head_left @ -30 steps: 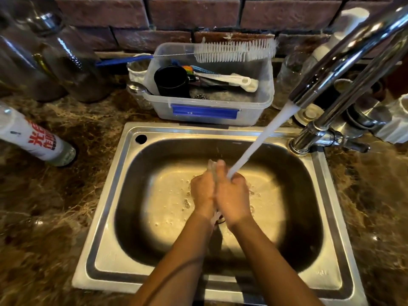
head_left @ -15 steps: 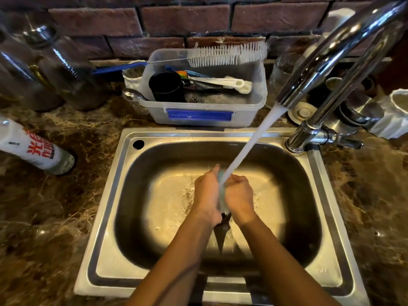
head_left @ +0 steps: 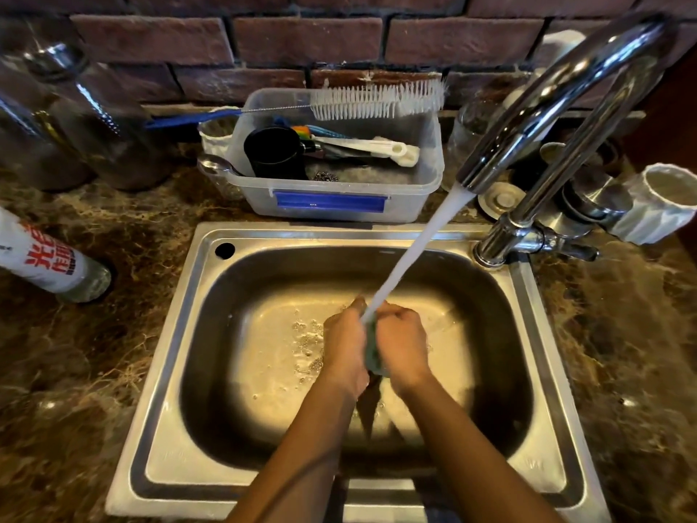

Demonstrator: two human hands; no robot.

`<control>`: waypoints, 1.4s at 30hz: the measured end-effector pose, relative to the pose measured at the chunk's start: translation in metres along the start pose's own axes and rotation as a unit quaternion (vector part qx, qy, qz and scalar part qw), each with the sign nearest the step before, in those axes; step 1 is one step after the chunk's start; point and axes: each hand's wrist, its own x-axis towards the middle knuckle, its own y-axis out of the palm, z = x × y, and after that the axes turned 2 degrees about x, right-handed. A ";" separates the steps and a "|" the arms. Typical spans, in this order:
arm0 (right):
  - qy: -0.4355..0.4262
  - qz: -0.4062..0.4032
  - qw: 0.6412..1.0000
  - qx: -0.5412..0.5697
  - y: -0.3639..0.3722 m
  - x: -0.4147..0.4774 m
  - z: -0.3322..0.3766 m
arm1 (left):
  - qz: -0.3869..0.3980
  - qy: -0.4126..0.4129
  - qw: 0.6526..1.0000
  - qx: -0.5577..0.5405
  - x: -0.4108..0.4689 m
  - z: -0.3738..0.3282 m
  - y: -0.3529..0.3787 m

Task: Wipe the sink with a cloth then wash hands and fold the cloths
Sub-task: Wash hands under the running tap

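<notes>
Between hands (head_left: 373,343), cloth (head_left: 373,349) mostly hidden

Dim, warm light pools in the sink (head_left: 211,439) basin; edges darken and bow, glare on the faucet (head_left: 558,88).

One head-worn wide-angle view, looking forward and steeply down from close above the sink (head_left: 177,375), brick wall (head_left: 301,39) along the top edge, marbled surface (head_left: 75,371) bowed at both sides, forearms entering from the bottom edge

Both bare forearms reach forward, converging; the left hand (head_left: 345,347) and right hand (head_left: 401,345) are curled into fists, pressed knuckle to knuckle.
</notes>
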 end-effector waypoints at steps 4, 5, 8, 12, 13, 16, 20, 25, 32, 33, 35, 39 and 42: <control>-0.140 0.020 0.990 -0.009 0.010 -0.019 0.006 | 0.025 0.046 0.999 -0.012 0.000 -0.001 -0.007; -0.151 0.002 0.988 -0.022 0.007 -0.011 0.004 | 0.039 0.034 0.998 -0.030 -0.001 -0.004 -0.008; -0.080 -0.013 0.997 -0.009 -0.004 0.013 0.004 | 0.075 -0.005 0.996 -0.050 -0.005 -0.010 -0.003; -0.130 0.055 0.990 0.012 0.008 -0.013 0.013 | 0.020 0.048 0.997 -0.064 0.006 -0.003 -0.003; -0.140 0.064 0.988 0.021 0.010 -0.022 0.016 | 0.036 0.053 0.996 -0.054 0.009 -0.001 -0.003; -0.126 0.014 0.992 -0.003 0.001 -0.003 0.012 | 0.063 0.000 0.993 -0.100 -0.002 -0.011 0.000; -0.092 0.008 0.996 -0.002 -0.006 0.006 0.012 | 0.041 -0.018 0.995 -0.084 -0.007 -0.016 0.003; -0.197 0.006 0.980 -0.015 0.005 -0.019 0.002 | 0.006 -0.010 0.996 -0.090 -0.012 -0.016 0.003; -0.026 0.098 0.988 0.117 0.001 0.001 -0.004 | 0.063 -0.061 0.996 -0.024 -0.023 -0.026 -0.009; -0.030 0.086 0.988 0.122 0.004 -0.005 -0.003 | 0.042 -0.034 0.998 -0.009 -0.022 -0.028 -0.005; -0.065 0.045 0.991 0.110 0.006 -0.015 -0.004 | 0.001 0.008 1.000 0.025 -0.022 -0.028 -0.001; -0.210 -0.043 0.977 0.022 0.003 -0.041 0.002 | -0.034 0.080 0.995 0.042 -0.021 -0.018 -0.004; -0.193 0.007 0.980 0.041 0.012 -0.050 0.004 | -0.033 0.084 0.995 0.038 -0.025 -0.018 -0.010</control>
